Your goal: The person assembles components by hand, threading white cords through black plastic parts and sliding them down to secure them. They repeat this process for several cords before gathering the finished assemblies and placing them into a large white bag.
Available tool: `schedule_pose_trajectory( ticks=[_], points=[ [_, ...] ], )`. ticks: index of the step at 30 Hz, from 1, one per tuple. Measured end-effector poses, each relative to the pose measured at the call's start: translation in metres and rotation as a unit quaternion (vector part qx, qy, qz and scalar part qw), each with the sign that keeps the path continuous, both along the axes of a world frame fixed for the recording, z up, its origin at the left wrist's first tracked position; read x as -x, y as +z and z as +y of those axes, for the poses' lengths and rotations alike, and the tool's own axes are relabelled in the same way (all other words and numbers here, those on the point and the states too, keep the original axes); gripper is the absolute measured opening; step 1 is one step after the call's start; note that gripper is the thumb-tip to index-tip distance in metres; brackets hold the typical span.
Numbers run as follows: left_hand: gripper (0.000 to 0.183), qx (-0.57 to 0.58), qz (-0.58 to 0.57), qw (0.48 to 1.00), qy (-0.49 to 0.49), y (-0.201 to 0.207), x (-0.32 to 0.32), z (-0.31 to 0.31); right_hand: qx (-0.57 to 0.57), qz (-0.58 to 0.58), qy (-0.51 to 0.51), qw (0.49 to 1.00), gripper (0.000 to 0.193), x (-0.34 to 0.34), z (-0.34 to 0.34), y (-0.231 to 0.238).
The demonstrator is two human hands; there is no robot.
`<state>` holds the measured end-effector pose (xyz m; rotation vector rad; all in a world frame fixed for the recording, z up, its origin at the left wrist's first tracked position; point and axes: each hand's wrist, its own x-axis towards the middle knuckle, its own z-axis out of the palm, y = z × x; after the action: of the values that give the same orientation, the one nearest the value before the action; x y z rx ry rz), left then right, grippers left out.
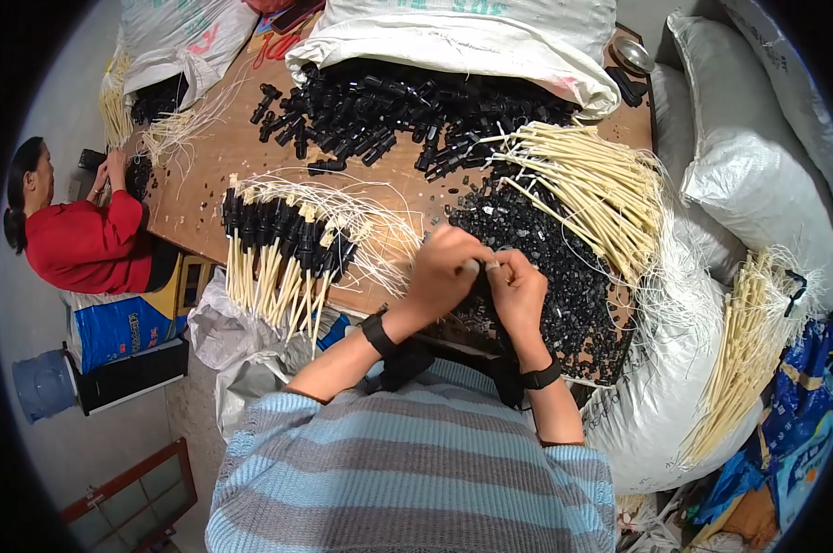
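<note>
My left hand (pixel 447 269) and my right hand (pixel 518 293) meet above the near edge of the table, their fingertips pinched together. Whatever sits between them is too small and too covered to make out. Beneath and to the right of them spreads a heap of small black pieces (pixel 564 281). A row of thin cream sticks with black plastic fittings and white strings (pixel 278 230) lies to the left of my left hand. Beyond my right hand, a bundle of cream sticks with white strings (pixel 591 180) rests on the heap.
Black plastic fittings (pixel 370 106) spill from a white sack (pixel 462 41) at the table's far side. Full white sacks (pixel 748 138) stand at the right, with another bundle of sticks (pixel 734 350). A person in red (pixel 89 240) works at the table's left end.
</note>
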<state>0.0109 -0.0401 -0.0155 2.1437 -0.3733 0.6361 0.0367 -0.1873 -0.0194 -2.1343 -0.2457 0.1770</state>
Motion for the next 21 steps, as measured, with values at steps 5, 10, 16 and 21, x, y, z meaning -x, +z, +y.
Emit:
schedule_pose_trajectory(
  ticks=[5, 10, 16, 21],
  points=[
    [0.031, 0.333, 0.324, 0.884, 0.059, 0.002, 0.004, 0.000, 0.064, -0.259, 0.003, 0.964, 0.006, 0.004, 0.004, -0.002],
    [0.017, 0.187, 0.243, 0.948, 0.080, 0.004, 0.001, 0.004, 0.060, -0.287, 0.038, 0.955, 0.009, 0.008, 0.006, 0.002],
    [0.017, 0.063, 0.100, 0.987, 0.105, -0.001, -0.002, 0.012, -0.359, 0.151, 0.020, 0.921, 0.011, 0.003, -0.010, 0.009],
    [0.041, 0.015, 0.201, 0.976, -0.083, 0.020, 0.006, 0.007, -0.589, 0.304, 0.028, 0.748, 0.017, -0.004, -0.023, 0.019]
  ],
)
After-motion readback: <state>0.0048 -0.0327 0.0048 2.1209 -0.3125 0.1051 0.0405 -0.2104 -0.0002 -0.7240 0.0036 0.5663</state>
